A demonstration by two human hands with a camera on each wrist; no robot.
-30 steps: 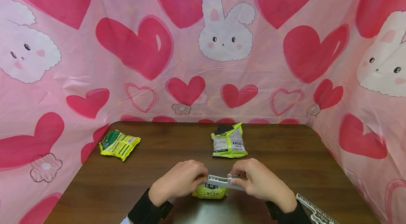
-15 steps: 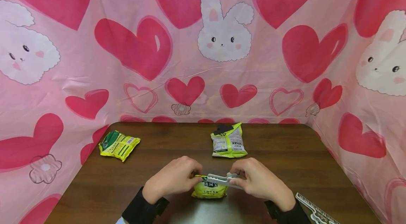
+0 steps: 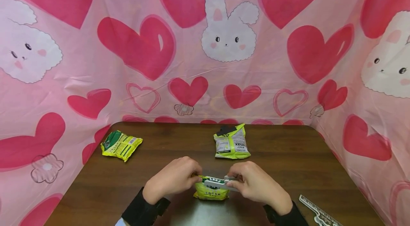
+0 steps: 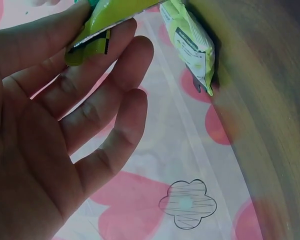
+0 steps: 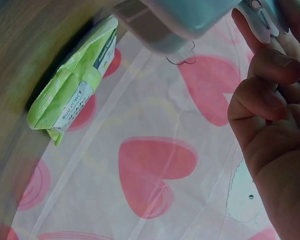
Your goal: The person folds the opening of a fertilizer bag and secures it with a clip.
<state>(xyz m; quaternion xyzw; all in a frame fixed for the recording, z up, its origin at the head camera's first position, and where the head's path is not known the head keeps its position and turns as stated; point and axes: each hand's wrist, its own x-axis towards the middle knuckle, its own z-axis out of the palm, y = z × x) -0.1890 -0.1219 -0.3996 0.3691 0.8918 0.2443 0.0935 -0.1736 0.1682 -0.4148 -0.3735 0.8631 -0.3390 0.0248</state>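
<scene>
At the near edge of the dark wooden worktop [image 3: 288, 162], the left hand [image 3: 174, 179] pinched the top edge of a small yellow-green snack packet [image 3: 211, 192], glossy, with dark print too small to read; the right hand [image 3: 256, 183] gripped a pale clip [image 3: 219, 183] laid across the packet's top; a like packet [image 3: 121, 145] lay far left; another [image 3: 231, 143], behind, read "max"; a white ridged clip [image 3: 318, 213] lay at the right.

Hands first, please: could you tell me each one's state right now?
Left hand: pinches the yellow-green packet.
Right hand: grips the white clip.
</scene>
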